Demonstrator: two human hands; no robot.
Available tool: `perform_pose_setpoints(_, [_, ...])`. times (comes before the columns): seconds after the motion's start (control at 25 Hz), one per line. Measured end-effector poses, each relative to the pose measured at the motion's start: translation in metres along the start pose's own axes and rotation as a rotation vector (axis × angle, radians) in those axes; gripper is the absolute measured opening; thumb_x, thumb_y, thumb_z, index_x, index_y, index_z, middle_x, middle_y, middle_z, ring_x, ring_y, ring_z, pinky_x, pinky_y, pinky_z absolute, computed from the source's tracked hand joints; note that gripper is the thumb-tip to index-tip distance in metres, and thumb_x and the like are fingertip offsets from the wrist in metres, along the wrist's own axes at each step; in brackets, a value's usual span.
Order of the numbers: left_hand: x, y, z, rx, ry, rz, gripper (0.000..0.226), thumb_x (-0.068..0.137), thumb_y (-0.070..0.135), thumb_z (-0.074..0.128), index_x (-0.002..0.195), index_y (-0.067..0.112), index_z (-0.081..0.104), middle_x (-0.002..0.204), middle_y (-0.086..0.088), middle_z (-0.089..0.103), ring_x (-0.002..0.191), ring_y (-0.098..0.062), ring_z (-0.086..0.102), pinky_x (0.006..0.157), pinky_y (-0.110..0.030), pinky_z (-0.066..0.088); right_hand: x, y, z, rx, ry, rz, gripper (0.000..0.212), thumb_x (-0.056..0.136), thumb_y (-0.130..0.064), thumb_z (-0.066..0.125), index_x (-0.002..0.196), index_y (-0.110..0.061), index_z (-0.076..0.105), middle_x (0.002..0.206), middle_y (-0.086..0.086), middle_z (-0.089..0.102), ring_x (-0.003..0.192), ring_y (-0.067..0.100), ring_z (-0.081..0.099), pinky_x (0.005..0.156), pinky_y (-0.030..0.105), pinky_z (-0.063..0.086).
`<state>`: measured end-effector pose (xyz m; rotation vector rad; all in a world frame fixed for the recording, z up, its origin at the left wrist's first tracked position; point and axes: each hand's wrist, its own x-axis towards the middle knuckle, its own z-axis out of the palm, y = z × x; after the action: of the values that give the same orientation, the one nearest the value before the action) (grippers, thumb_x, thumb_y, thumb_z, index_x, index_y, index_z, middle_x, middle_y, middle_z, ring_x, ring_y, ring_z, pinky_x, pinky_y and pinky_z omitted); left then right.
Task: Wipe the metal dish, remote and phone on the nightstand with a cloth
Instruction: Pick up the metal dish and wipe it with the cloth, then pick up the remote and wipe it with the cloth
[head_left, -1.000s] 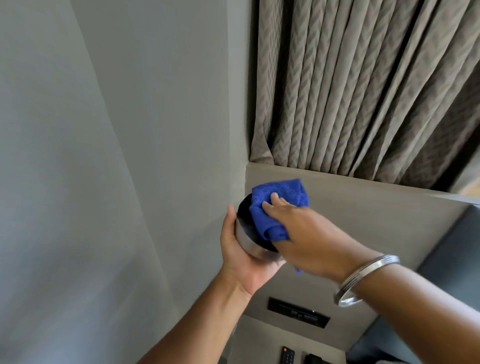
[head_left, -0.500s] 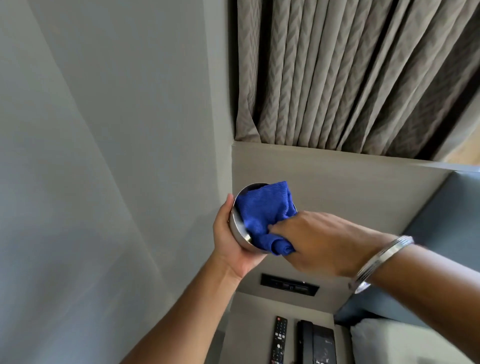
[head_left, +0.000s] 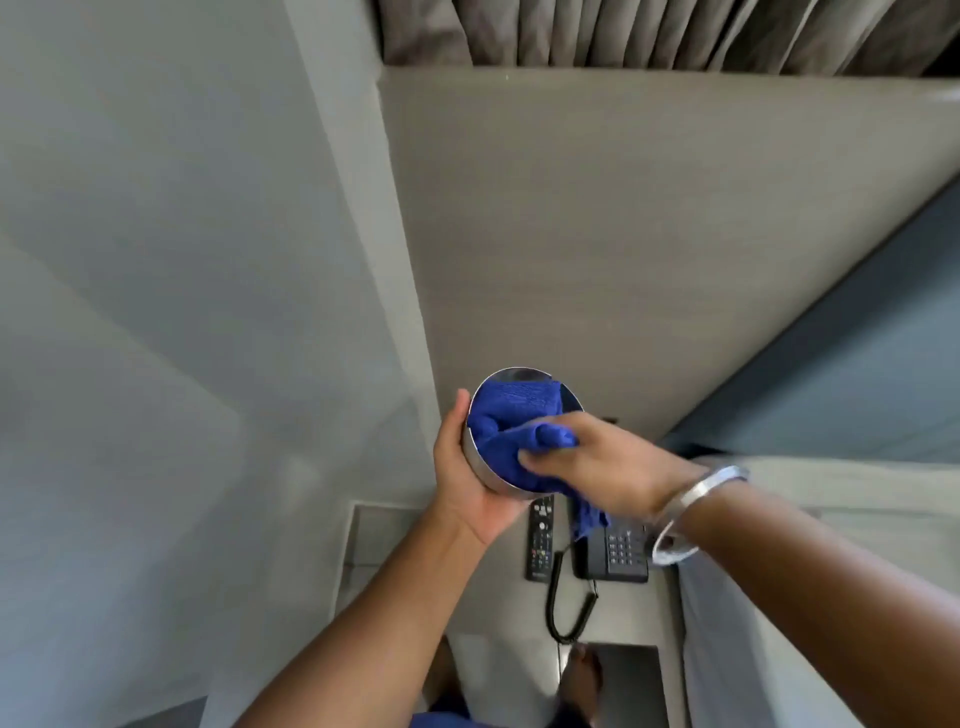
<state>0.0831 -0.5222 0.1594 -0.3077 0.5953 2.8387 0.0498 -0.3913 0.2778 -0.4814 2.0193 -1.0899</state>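
My left hand (head_left: 467, 488) cups a round metal dish (head_left: 514, 375) from below and the left, tilted with its mouth towards me. A blue cloth (head_left: 506, 431) fills the inside of the dish, and my right hand (head_left: 608, 467) grips the cloth, pressing it in from the right. One corner of the cloth hangs down below my right hand. Under the hands, on the grey nightstand (head_left: 498, 608), lie a black remote (head_left: 540, 540) and a black corded phone (head_left: 615, 556), the phone partly hidden by my right wrist.
A grey wall stands on the left and a beige panel (head_left: 623, 234) rises behind the nightstand, with curtains (head_left: 649, 31) above it. A blue-grey headboard and white bedding (head_left: 831, 519) are at the right. A coiled phone cord (head_left: 566, 608) trails over the nightstand front.
The view has tilted downward, bringing the nightstand, remote and phone fully into sight. The dish has turned more towards me, and my right hand has pushed the cloth deeper into it.
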Motion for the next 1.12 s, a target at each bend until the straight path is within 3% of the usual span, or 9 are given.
perform_pose_setpoints(0.08, [0.006,-0.017,-0.036,-0.057,-0.001,-0.072,0.08,0.094,0.066,0.04,0.14,0.001,0.052,0.141,-0.024,0.055,0.134,-0.04,0.047,0.111,-0.055,0.034,0.016,0.027,-0.005,0.462,0.088,0.181,0.02,0.091,-0.008,0.056,0.107,-0.004,0.066,0.105,0.017,0.072,0.097,0.028,0.069,0.09,0.042,0.055])
perform_pose_setpoints(0.16, [0.012,-0.029,-0.08,-0.109,0.041,-0.103,0.082,0.091,0.065,0.049,0.148,0.007,0.041,0.153,-0.023,0.042,0.142,-0.043,0.036,0.116,-0.061,0.024,0.03,0.058,-0.01,0.71,0.219,0.187,0.017,0.091,-0.003,0.054,0.1,-0.005,0.069,0.099,0.014,0.074,0.09,0.024,0.072,0.078,0.032,0.06])
perform_pose_setpoints(0.24, [0.019,-0.037,-0.132,-0.062,0.211,-0.121,0.069,0.088,0.051,0.061,0.142,0.01,0.051,0.144,-0.022,0.053,0.133,-0.042,0.048,0.112,-0.062,0.031,0.037,0.092,-0.012,0.737,0.296,0.178,0.023,0.091,-0.005,0.054,0.086,-0.013,0.075,0.09,0.008,0.077,0.083,0.019,0.073,0.067,0.027,0.06])
perform_pose_setpoints(0.36, [0.035,-0.052,-0.218,0.167,0.574,-0.07,0.038,0.082,0.033,0.061,0.113,0.012,0.072,0.107,-0.016,0.072,0.1,-0.033,0.067,0.085,-0.045,0.056,0.045,0.153,-0.014,0.6,0.384,0.199,0.03,0.093,-0.014,0.055,0.08,-0.03,0.077,0.091,0.004,0.078,0.09,0.021,0.072,0.076,0.033,0.057])
perform_pose_setpoints(0.52, [0.059,-0.097,-0.32,0.656,0.997,-0.083,0.018,0.096,0.022,0.059,0.08,0.019,0.066,0.079,-0.009,0.058,0.071,-0.022,0.056,0.056,-0.025,0.045,0.059,0.24,-0.002,0.494,0.478,0.301,0.021,0.093,-0.014,0.054,0.084,-0.022,0.071,0.087,0.006,0.074,0.086,0.022,0.07,0.072,0.028,0.055])
perform_pose_setpoints(0.72, [0.071,-0.143,-0.389,0.92,1.06,-0.086,0.026,0.1,0.026,0.045,0.08,0.021,0.061,0.079,-0.005,0.057,0.071,-0.023,0.056,0.047,-0.024,0.046,0.071,0.309,0.008,0.513,0.53,0.436,0.019,0.094,-0.014,0.052,0.085,-0.02,0.068,0.076,0.008,0.074,0.064,0.015,0.07,0.061,0.025,0.057])
perform_pose_setpoints(0.84, [0.075,-0.156,-0.403,1.003,1.08,-0.114,0.038,0.095,0.045,0.039,0.105,0.017,0.063,0.103,-0.013,0.064,0.088,-0.031,0.063,0.063,-0.041,0.056,0.076,0.328,0.007,0.506,0.519,0.486,0.021,0.093,-0.017,0.054,0.079,-0.023,0.068,0.068,0.003,0.075,0.056,0.011,0.069,0.053,0.023,0.055])
perform_pose_setpoints(0.92, [0.077,-0.16,-0.404,1.189,1.068,-0.089,0.046,0.1,0.045,0.033,0.115,0.012,0.061,0.11,-0.012,0.064,0.097,-0.029,0.061,0.076,-0.041,0.055,0.079,0.332,0.005,0.501,0.52,0.499,0.022,0.092,-0.021,0.056,0.076,-0.025,0.07,0.08,0.01,0.074,0.063,0.014,0.07,0.06,0.028,0.056])
perform_pose_setpoints(1.12, [0.087,-0.159,-0.402,1.433,1.093,-0.105,0.045,0.104,0.044,0.03,0.114,0.011,0.059,0.1,-0.002,0.06,0.09,-0.021,0.057,0.074,-0.031,0.045,0.089,0.337,0.0,0.5,0.506,0.531,0.018,0.092,-0.024,0.057,0.079,-0.026,0.07,0.093,0.011,0.072,0.091,0.034,0.067,0.087,0.051,0.052])
